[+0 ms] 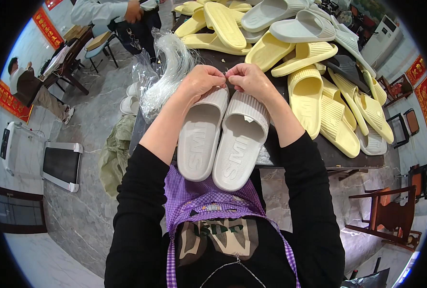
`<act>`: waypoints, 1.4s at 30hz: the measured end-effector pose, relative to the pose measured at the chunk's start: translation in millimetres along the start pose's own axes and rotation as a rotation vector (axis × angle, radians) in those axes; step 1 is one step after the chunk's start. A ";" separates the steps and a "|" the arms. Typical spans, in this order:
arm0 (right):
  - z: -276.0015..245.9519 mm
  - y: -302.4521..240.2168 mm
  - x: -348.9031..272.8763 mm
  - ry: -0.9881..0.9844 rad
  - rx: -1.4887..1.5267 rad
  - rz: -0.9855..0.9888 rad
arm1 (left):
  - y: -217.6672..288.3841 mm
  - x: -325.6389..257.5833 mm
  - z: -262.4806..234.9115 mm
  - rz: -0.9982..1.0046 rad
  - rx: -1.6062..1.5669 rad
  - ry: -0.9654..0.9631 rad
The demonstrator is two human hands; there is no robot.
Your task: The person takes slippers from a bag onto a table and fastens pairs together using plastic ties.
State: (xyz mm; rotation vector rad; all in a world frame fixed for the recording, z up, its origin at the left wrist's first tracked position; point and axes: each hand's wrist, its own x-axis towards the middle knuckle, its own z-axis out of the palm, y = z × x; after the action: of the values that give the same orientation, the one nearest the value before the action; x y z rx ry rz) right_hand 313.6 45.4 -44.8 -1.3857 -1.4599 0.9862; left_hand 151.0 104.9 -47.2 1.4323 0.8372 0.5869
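A pair of light grey slide slippers lies side by side in front of me, soles down and toes pointing away. My left hand (202, 82) is closed in a pinch at the front of the left slipper (197, 144). Close beside it, my right hand (252, 81) pinches too, above the front of the right slipper (238, 152). The fingertips nearly meet between the two toes; what they hold is too small to make out. A small white tag (248, 118) sits at the edge of the right slipper's strap. Left of my left hand lies a bundle of clear plastic strands (168, 72).
Yellow slippers (305, 98) and grey slippers (302, 26) are heaped on the dark table (338, 161) at the back and right. A green sack (116, 158) hangs low at the left. Another person (122, 17) stands across the table; wooden chairs (391, 216) are at right.
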 end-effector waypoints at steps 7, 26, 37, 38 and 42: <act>-4.0 -12.6 -7.1 -0.012 -0.044 0.066 | 0.7 -3.1 -1.2 -0.021 -0.036 0.012; 0.4 -6.6 -5.4 0.056 -0.128 0.035 | -1.0 -3.2 3.9 0.055 -0.012 0.044; 2.0 -6.6 -5.0 0.065 -0.138 0.046 | -2.7 -3.1 4.1 0.098 -0.011 0.045; 2.2 -6.3 -4.6 0.066 -0.141 0.045 | -2.4 -3.5 4.4 0.104 -0.016 0.049; 2.9 -7.2 -4.4 0.074 -0.147 0.060 | -1.3 -6.6 5.6 0.117 0.014 0.073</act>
State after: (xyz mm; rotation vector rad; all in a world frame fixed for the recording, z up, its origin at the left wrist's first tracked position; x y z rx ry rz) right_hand 308.6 40.6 -39.1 -1.5636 -1.4673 0.8697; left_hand 151.3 96.2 -47.8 1.4866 0.8200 0.7270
